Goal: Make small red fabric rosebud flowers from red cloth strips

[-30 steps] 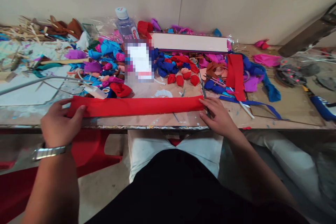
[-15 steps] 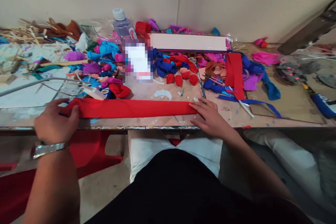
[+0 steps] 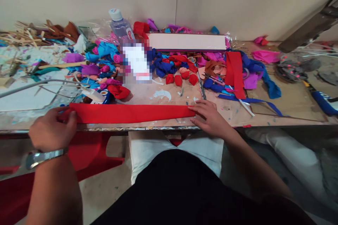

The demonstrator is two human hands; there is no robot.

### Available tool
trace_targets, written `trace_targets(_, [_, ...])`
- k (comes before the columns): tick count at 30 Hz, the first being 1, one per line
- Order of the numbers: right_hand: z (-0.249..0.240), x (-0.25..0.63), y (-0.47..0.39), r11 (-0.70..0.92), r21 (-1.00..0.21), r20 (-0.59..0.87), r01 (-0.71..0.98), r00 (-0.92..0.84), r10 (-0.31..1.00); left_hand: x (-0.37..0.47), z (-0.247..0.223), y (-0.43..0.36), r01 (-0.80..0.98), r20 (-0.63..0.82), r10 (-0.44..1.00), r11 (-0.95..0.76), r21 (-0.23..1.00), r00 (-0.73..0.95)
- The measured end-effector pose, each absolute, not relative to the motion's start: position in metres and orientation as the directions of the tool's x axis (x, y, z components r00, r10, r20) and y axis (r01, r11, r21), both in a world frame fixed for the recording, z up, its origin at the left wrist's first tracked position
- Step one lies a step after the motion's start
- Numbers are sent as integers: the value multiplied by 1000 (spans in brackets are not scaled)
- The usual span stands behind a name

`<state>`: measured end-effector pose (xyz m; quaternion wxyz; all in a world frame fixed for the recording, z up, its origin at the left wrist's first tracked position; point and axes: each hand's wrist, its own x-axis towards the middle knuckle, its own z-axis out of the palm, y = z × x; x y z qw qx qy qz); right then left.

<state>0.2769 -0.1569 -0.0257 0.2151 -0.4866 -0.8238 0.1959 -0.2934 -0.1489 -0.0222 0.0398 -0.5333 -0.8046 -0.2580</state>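
Observation:
A long red strip (image 3: pixel 132 113) stretches flat between my two hands, along the front edge of the table (image 3: pixel 163 126). My left hand (image 3: pixel 54 126) is closed on its left end, thumb in front, with the other fingertips partly hidden. At the right end, my right hand (image 3: pixel 207 116) holds the strip's tip under its fingertips. Just behind the strip lie a crumpled red piece (image 3: pixel 118 92) and a white glue-like nozzle (image 3: pixel 93 95). Several small red bundles (image 3: pixel 178 79) rest on the table between the hands, farther back.
A clear bottle (image 3: pixel 121 28) with a white cap stands at the back. Beside it are a blurred patch and a long pale box (image 3: pixel 187 42). A folded red strip (image 3: pixel 234 74) and blue strips lie at right. A grey cable (image 3: pixel 23 88) crosses the left.
My left hand has moved slightly left and toward me, bringing the strip's left part nearer the table edge. My right hand has barely moved. The view has shifted slightly.

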Motion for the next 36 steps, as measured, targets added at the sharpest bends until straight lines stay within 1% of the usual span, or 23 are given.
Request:
trace_targets(2, [-25, 276, -156, 447, -535, 165, 716, -431, 887, -294, -24, -149, 942, 497, 803, 239, 234, -327])
trace_targets(3, [-25, 275, -155, 447, -535, 169, 717, -428, 888, -292, -25, -150, 965, 562, 786, 177, 194, -257])
trace_targets(6, [-23, 272, -155, 445, -530, 175, 722, -420, 890, -271, -26, -154, 986, 678, 721, 44, 160, -142])
trace_targets(9, [-23, 270, -155, 443, -530, 171, 723, -421, 891, -222, -27, -165, 980, 708, 704, -89, 177, -64])
trace_targets(11, [-24, 269, -154, 443, -532, 172, 722, -420, 891, -179, -28, -174, 964, 692, 722, -186, 189, 4])
trace_targets(12, [-24, 268, -154, 443, -532, 175, 721, -418, 891, -157, -29, -178, 944, 672, 739, -252, 213, 46])
trace_targets(13, [-24, 267, -154, 442, -532, 178, 722, -414, 892, -135, -30, -182, 909, 674, 736, -320, 266, 61])
trace_targets(16, [-23, 265, -153, 425, -543, 193, 724, -385, 903, -77, -33, -190, 771, 552, 797, -505, 387, 245])
trace_targets(17, [-22, 264, -152, 416, -563, 201, 714, -370, 907, -62, -33, -190, 740, 501, 805, -541, 400, 317])
trace_targets(18, [-21, 264, -151, 400, -597, 207, 695, -349, 914, -50, -32, -189, 728, 462, 813, -550, 410, 355])
trace_targets(20, [-19, 265, -147, 337, -720, 190, 606, -295, 936, -34, -29, -183, 714, 423, 805, -577, 396, 416])
trace_targets(22, [-17, 265, -142, 204, -859, 101, 471, -234, 967, -26, -25, -173, 718, 385, 803, -587, 374, 455])
trace_targets(23, [-17, 266, -140, 125, -907, 39, 403, -215, 976, -25, -23, -168, 724, 358, 803, -589, 359, 476])
trace_targets(25, [-15, 266, -133, -6, -947, -76, 322, -207, 975, -24, -19, -158, 728, 318, 804, -592, 346, 503])
trace_targets(26, [-15, 266, -130, -32, -945, -110, 325, -224, 968, -23, -18, -155, 729, 304, 802, -595, 337, 514])
trace_targets(27, [-14, 266, -126, -14, -937, -105, 350, -244, 964, -22, -18, -152, 733, 287, 802, -595, 328, 523])
trace_targets(28, [-12, 266, -121, 48, -915, -73, 400, -281, 957, -21, -18, -150, 738, 272, 803, -595, 317, 531])
trace_targets(29, [-11, 266, -117, 135, -875, -21, 465, -316, 949, -20, -18, -148, 743, 253, 802, -597, 303, 541])
trace_targets(31, [-6, 265, -106, 303, -747, 70, 592, -382, 921, -17, -20, -148, 742, 216, 793, -609, 280, 569])
trace_targets(33, [-1, 264, -95, 422, -592, 77, 687, -472, 878, -14, -24, -147, 731, 178, 779, -627, 270, 601])
trace_targets(35, [4, 263, -82, 523, -468, 62, 712, -564, 823, -13, -27, -146, 723, 138, 770, -634, 273, 623])
trace_targets(36, [6, 262, -76, 561, -426, 44, 709, -604, 796, -12, -29, -144, 723, 117, 769, -633, 277, 628])
